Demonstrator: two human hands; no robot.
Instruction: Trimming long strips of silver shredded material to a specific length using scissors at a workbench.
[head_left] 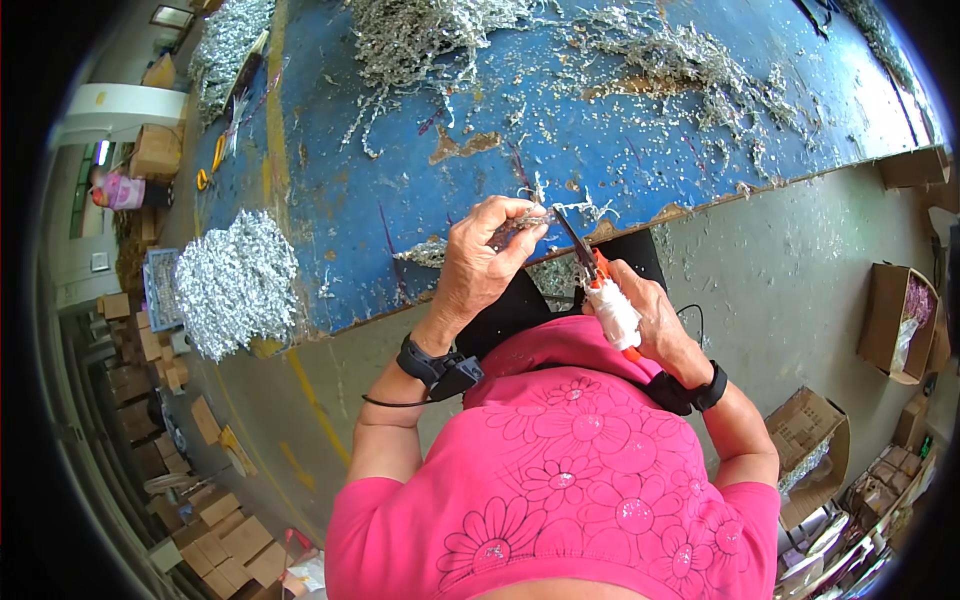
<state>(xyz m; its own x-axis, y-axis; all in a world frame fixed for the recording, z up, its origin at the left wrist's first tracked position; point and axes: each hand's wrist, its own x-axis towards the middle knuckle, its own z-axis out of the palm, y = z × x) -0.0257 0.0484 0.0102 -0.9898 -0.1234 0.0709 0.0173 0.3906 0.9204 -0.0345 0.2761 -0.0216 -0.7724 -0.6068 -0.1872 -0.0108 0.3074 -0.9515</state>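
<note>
The left hand (484, 258) is pinching a short strip of silvery tinsel garland (520, 226) between thumb and fingertips, holding it just over the near edge of the blue worktable (620, 150). The right hand (645, 315) is gripping a pair of scissors (598, 288) whose handles are orange and partly wrapped in white tape (the wrap is hiding most of the grip); its dark blades are pointing up and to the left, with their tips meeting the end of the strip beside the left fingertips. Whether the blades are parted or closed on the strip is too small to tell.

Both wrists are wearing black bands, and a thin cable is hanging from the left one. The person's pink flowered shirt (560, 470) is filling the lower middle of the view.

On the table, loose heaps of the same silver tinsel are lying along the far side (430, 35), and a dense pile (237, 280) is sitting at the left corner, well apart from the hands. Small scraps are dotting the worn blue paint. Open cardboard boxes (895, 320) are standing on the concrete floor to the right.
</note>
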